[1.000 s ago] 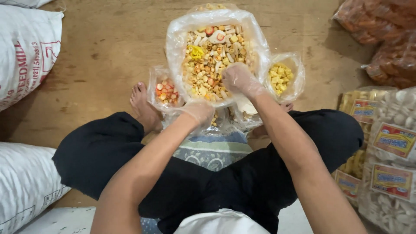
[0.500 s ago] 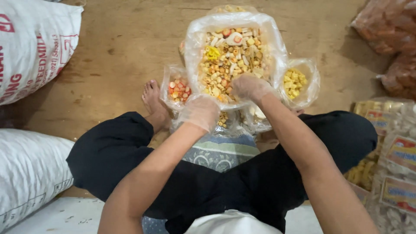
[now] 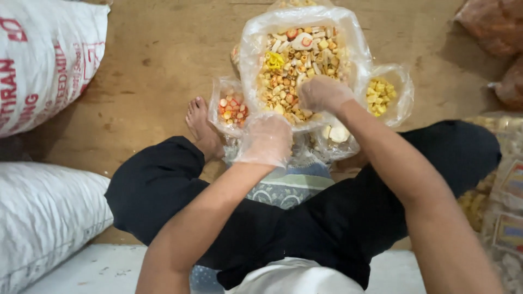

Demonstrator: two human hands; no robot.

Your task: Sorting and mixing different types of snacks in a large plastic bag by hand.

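While the gloved right hand [image 3: 324,93] curls, grip unclear, into the big snack bag [image 3: 297,65] ahead and the left hand [image 3: 265,139] rests loosely closed just short of it, a tug could spill pieces.

I see both hands in clear, milky plastic gloves: left hand [image 3: 265,139], right hand [image 3: 323,93]. The big clear bag [image 3: 305,65] shows a tan, yellow and white snack mix with red-ringed pieces. The small bag [image 3: 231,109] is red, orange and white; another small bag [image 3: 384,93] is plain yellow. Black trousers [image 3: 163,190], a grey-green patterned cloth [image 3: 286,185], brown wooden floor [image 3: 152,60], white sacks [image 3: 46,54] with red print.
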